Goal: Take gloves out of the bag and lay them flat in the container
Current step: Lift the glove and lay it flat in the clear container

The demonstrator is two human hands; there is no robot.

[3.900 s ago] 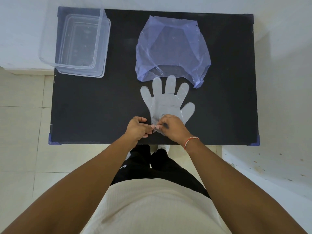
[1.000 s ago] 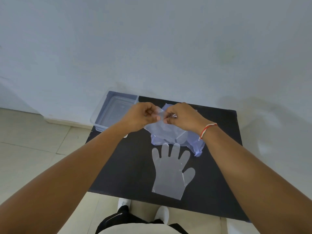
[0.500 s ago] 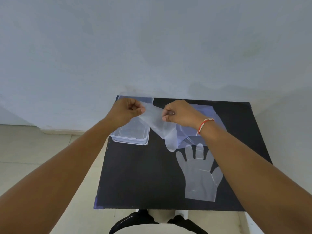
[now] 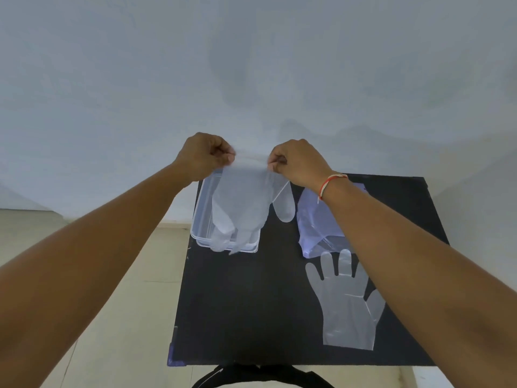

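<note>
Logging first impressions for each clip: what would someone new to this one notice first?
Most striking is the clear glove stretched by its cuff between the left hand and right hand, hanging fingers-down over the clear container at the black table's far left corner. A second glove lies flat on the table's near right, just below the bluish bag.

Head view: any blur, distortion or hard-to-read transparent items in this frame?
Head view: slight motion blur where the left hand and right hand pinch the held glove; wide-angle stretch enlarges the forearms; lighting soft, faint shadows on the wall; the clear container is hard to separate from the translucent glove hanging before it.
</note>
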